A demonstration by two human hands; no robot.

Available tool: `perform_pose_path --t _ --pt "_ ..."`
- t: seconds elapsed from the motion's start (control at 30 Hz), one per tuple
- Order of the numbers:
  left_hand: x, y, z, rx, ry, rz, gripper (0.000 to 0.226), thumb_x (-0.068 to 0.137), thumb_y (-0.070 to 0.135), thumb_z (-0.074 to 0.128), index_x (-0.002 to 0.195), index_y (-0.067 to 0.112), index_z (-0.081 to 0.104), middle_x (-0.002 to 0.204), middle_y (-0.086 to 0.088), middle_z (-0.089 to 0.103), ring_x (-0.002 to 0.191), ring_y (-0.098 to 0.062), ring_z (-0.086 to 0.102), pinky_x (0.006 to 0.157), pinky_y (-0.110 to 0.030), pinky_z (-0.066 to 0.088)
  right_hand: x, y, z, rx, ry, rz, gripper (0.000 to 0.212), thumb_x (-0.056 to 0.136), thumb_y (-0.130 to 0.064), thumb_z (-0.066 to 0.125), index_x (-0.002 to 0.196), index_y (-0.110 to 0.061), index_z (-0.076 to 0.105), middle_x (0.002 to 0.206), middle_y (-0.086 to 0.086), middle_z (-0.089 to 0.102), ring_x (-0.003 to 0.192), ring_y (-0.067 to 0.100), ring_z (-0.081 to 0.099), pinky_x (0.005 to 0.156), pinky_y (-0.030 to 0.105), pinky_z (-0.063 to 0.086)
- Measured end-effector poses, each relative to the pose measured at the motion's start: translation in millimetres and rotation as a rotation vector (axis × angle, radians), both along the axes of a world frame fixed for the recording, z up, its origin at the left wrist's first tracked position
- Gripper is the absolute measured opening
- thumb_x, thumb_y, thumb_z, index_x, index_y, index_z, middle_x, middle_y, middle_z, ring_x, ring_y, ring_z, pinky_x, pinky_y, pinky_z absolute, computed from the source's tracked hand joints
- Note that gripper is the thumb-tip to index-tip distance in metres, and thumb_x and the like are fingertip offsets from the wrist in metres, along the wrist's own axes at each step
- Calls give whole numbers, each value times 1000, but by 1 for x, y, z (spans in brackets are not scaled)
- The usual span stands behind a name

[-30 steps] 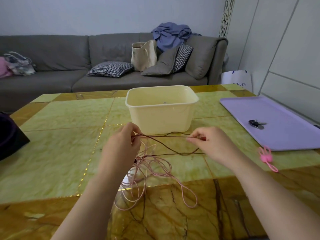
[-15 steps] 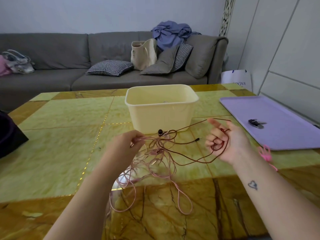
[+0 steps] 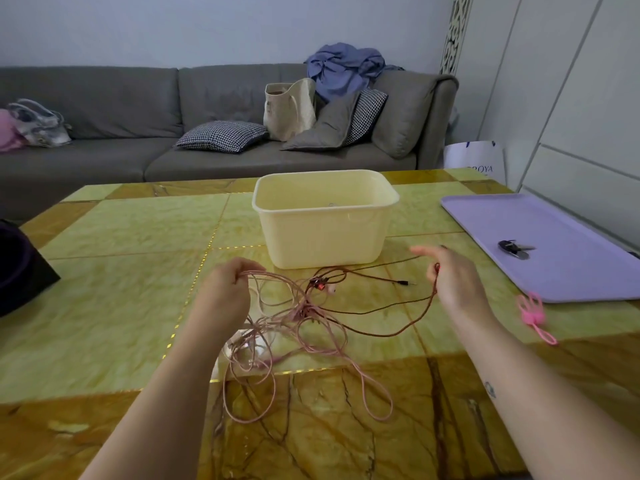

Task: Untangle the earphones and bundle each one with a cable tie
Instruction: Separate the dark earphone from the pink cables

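The step in hand is the untangling. The left hand (image 3: 225,294) grips several strands of the pink earphone cable (image 3: 252,344). The right hand (image 3: 455,284) has its fingers curled round the brown earphone cable (image 3: 391,335). Both cables meet in a knot at the middle of the tabletop (image 3: 121,237). Next, I judge, the brown cable must be drawn gently out of the knot. The cable tie (image 3: 533,315) lies near the right edge.

Both of my bare forearms reach forward from the bottom corners, well apart. My left hand (image 3: 223,292) shows its back to me, knuckles up, its fingers (image 3: 244,268) curled round several strands of the thin pink earphone cord (image 3: 256,332). My right hand (image 3: 455,285) is turned palm inward, forefinger stretched out to the left, the other fingers bent and hooking the dark reddish-brown earphone cord (image 3: 398,332). A small tattoo (image 3: 490,389) marks the right forearm's inner side.
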State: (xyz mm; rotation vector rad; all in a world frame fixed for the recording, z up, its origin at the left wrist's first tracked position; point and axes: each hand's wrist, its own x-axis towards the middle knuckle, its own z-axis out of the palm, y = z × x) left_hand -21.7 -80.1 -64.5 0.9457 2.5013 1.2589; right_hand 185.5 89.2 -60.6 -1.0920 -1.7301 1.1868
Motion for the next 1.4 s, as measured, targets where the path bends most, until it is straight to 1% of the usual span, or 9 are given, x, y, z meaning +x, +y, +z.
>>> perform_pose_path --t 0.2,0.33,0.43,0.63,0.8,0.9,1.03,1.17,1.4 --pt "6 -10 -2 -378 -13 -104 38 71 11 43 75 46 58 102 -4 55 105 -42 54 91 -49 47 1 -2 -9 11 -511 164 22 93 -19 46 91 -14 67 96 14 66 95 32 62 78 35 48" --pt "17 -12 10 -506 17 -180 56 77 14 49 126 41 51 143 0 34 132 -30 26 108 -45 25 -5 -3 -13 150 -852 171 64 83 -31 60 141 -27 34 139 2 44 129 26 37 100 43 39" --pt "21 -9 13 -520 73 -199 63 82 14 49 141 33 38 149 0 27 138 -29 16 113 -54 16 -17 -11 -9 445 -738 142 70 86 -32 60 147 -25 26 150 -2 33 137 24 28 109 42 29" --pt "27 2 10 -493 148 -168 53 83 9 43 126 38 52 146 4 35 136 -28 30 110 -62 19 -54 -20 -36 362 -751 489 54 96 -28 49 146 -24 29 144 -1 43 136 21 35 113 41 30" --pt "21 8 8 -393 91 -101 43 91 8 32 99 36 64 117 1 64 115 -24 53 113 -63 5 -57 -17 -35 172 -558 556 21 92 -39 56 108 -26 61 81 -9 54 72 8 49 64 26 39" --pt "23 9 14 -370 130 -81 43 92 10 32 98 33 68 100 2 71 102 -19 58 115 -58 5 -54 -24 -15 37 -355 654 14 88 -41 62 96 -30 65 85 -16 65 78 1 57 69 22 40" --pt "32 7 20 -284 38 -155 35 90 16 40 85 24 74 87 -1 71 77 -11 57 108 -56 29 -49 -38 3 -90 -244 714 20 86 -46 60 81 -29 69 46 -17 48 45 -3 43 72 22 37" --pt "37 1 25 -249 -61 -199 29 88 27 48 77 20 74 88 -5 68 80 -20 60 74 -28 45 -49 -46 -1 142 -308 554 29 92 -44 54 78 -26 72 79 4 72 72 28 63 71 39 49" --pt "44 0 24 -30 25 -340 11 88 32 62 98 29 62 92 17 64 84 6 61 69 -14 49 -37 -51 10 70 -109 696 27 96 -25 51 75 -17 66 79 5 68 75 11 56 77 29 46"
